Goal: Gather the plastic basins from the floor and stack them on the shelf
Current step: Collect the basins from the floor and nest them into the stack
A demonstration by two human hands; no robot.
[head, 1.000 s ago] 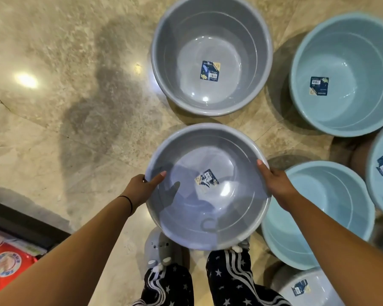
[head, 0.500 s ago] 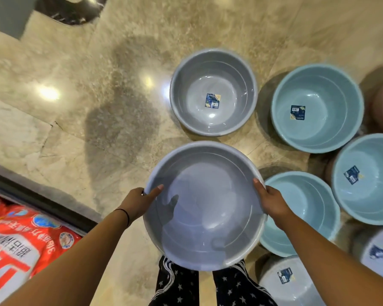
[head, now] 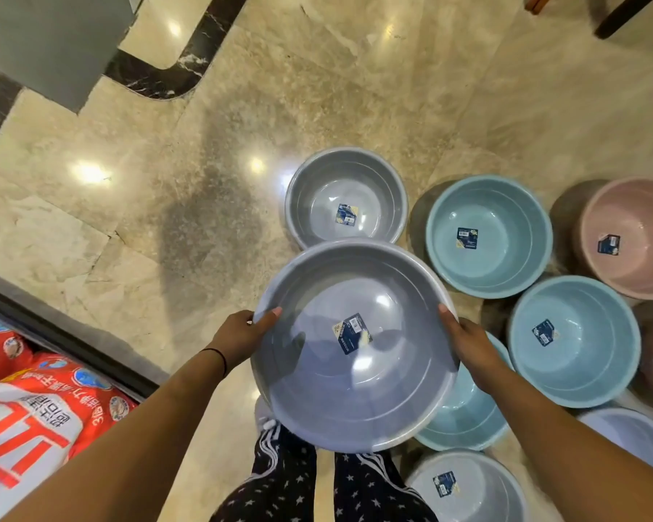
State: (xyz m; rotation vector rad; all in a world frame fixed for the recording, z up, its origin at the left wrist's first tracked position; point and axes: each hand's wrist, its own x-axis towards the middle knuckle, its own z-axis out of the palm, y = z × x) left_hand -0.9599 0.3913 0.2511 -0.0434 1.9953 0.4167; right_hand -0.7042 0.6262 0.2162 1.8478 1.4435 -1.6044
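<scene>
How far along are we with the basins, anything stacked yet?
Nothing stacked shows here; no shelf holding basins is in view. In hand: one grey basin, held above the floor, left hand and right hand gripping opposite sides of its rim. Left: a second grey basin, three blue basins, a pink basin and a pale basin on the floor, likely more at the right edge.

Held basin (head: pixel 355 389) above floor basins (head: pixel 489 237)
</scene>
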